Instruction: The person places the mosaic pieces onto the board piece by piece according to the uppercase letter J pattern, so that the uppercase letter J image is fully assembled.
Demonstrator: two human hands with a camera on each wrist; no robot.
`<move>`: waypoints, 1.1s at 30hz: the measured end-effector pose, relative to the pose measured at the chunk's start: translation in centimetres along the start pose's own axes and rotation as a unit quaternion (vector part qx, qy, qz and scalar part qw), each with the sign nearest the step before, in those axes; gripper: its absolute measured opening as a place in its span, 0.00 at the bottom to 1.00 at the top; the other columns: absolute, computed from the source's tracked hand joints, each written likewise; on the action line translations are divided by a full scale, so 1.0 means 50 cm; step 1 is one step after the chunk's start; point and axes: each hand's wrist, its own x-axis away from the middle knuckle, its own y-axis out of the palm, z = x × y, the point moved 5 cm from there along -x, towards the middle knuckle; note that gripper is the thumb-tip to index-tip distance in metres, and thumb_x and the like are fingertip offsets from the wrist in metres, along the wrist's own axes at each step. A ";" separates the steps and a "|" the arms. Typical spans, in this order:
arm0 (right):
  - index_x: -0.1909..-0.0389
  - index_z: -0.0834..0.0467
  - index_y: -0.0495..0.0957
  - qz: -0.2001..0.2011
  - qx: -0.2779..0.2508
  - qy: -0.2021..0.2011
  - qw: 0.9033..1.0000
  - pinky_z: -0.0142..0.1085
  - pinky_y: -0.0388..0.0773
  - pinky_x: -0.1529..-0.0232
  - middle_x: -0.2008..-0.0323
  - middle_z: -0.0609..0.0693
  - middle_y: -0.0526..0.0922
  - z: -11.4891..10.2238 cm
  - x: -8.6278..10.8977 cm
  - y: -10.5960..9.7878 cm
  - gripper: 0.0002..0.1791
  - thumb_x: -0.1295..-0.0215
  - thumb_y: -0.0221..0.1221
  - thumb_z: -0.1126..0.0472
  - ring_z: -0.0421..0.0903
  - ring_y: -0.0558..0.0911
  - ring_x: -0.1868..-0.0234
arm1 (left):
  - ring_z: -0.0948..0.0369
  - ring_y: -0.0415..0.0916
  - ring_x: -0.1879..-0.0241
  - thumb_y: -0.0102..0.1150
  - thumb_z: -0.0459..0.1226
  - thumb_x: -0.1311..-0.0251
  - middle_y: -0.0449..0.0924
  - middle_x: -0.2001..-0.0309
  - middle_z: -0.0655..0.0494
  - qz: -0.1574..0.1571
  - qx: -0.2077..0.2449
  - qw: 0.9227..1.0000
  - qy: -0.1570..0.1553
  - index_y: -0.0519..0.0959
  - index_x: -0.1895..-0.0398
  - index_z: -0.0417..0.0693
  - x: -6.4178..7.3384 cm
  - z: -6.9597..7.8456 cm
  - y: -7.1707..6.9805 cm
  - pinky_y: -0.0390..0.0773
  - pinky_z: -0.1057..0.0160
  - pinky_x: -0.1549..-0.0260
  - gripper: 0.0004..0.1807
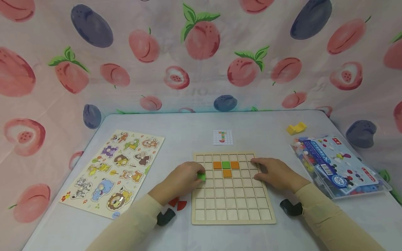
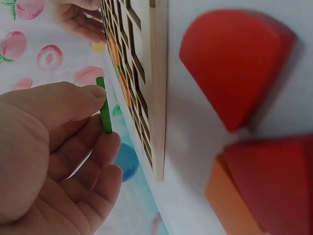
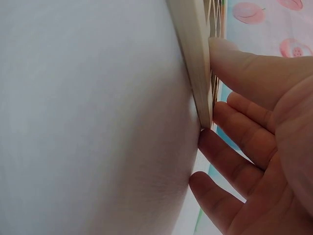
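Note:
My left hand (image 1: pixel 184 179) pinches a green square tile (image 1: pixel 201 176) between thumb and fingers, over the left edge of a wooden grid board (image 1: pixel 233 222). In the left wrist view the tile (image 2: pixel 105 117) appears edge-on. Set in the board's upper part are an orange tile (image 1: pixel 217 165), a green tile (image 1: pixel 225 165) and another orange tile (image 1: pixel 234 165) in a row, with a third orange tile (image 1: pixel 227 173) below the green one. With loosely bent fingers, my right hand (image 1: pixel 276 172) touches the board's right edge; the right wrist view shows its thumb (image 3: pixel 244 68) against the rim.
Behind the board lies a small pattern card (image 1: pixel 223 137). Red pieces (image 1: pixel 181 205) lie near my left wrist. An animal puzzle board (image 1: pixel 113 174) is on the left; a plastic box (image 1: pixel 342 167) and a yellow piece (image 1: pixel 296 128) are on the right.

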 end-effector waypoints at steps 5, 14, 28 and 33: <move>0.31 0.61 0.70 0.000 0.000 -0.001 1.000 0.61 0.62 0.35 0.34 0.64 0.71 0.001 -0.001 0.001 0.33 0.34 0.65 0.55 0.66 0.66 0.32 | 0.60 0.76 0.58 0.70 0.35 0.41 0.83 0.58 0.57 -0.012 0.011 1.000 -0.009 0.84 0.55 0.44 -0.008 0.012 0.006 0.78 0.60 0.51 0.11; 0.32 0.63 0.70 0.001 -0.003 -0.006 1.000 0.61 0.62 0.35 0.34 0.64 0.72 -0.002 0.000 -0.002 0.32 0.34 0.65 0.56 0.66 0.66 0.32 | 0.62 0.77 0.57 0.69 0.34 0.40 0.84 0.56 0.56 -0.019 0.017 1.000 0.009 0.84 0.54 0.44 -0.022 0.038 0.013 0.78 0.62 0.52 0.12; 0.32 0.63 0.70 0.001 0.000 -0.008 1.000 0.61 0.62 0.35 0.34 0.65 0.72 -0.003 0.001 -0.004 0.32 0.34 0.65 0.56 0.67 0.66 0.32 | 0.61 0.79 0.53 0.68 0.37 0.39 0.84 0.56 0.58 -0.028 -0.009 0.999 0.029 0.84 0.52 0.46 -0.043 0.062 0.034 0.77 0.64 0.49 0.12; 0.32 0.63 0.70 0.002 -0.002 -0.007 1.000 0.61 0.62 0.35 0.34 0.65 0.71 -0.004 0.001 -0.004 0.32 0.34 0.65 0.56 0.67 0.66 0.32 | 0.63 0.78 0.54 0.67 0.36 0.38 0.83 0.57 0.59 -0.036 -0.013 0.999 0.031 0.84 0.52 0.47 -0.050 0.067 0.041 0.77 0.65 0.50 0.11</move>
